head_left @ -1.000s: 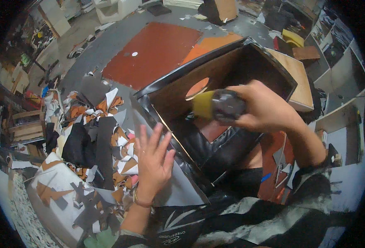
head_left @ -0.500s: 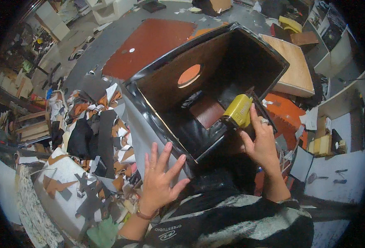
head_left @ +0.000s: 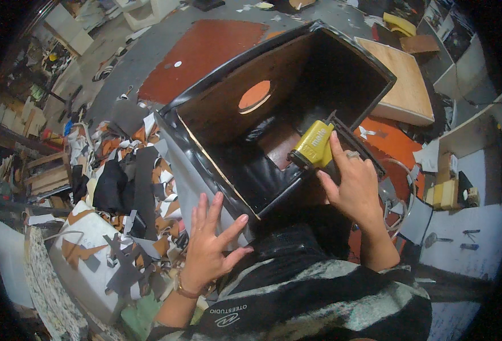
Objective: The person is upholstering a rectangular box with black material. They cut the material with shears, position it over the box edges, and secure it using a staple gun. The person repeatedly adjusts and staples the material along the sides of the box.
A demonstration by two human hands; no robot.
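Observation:
A black leather-like cover wraps the edges of an open box (head_left: 296, 62), whose inside is dark brown with a round hole in one wall. My right hand (head_left: 356, 184) is closed around a yellow-green staple gun (head_left: 313, 143), index finger stretched along its body. The gun is over the box's near right edge; whether its nose touches is hidden. My left hand (head_left: 210, 241) has its fingers spread, the fingertips against the loose grey backing of the cover (head_left: 197, 182) at the near left side.
Fabric and leather scraps (head_left: 160, 187) pile up at the left, beside a white foam block (head_left: 86, 258). A pale wooden box (head_left: 401, 82) stands behind on the right. A thin hose (head_left: 413, 199) curves by my right wrist. Small tools (head_left: 438, 240) lie on a white board.
The staple gun in my right hand has shifted left and slightly away from me. The box and my left hand appear a little further left. The hose now shows at the right.

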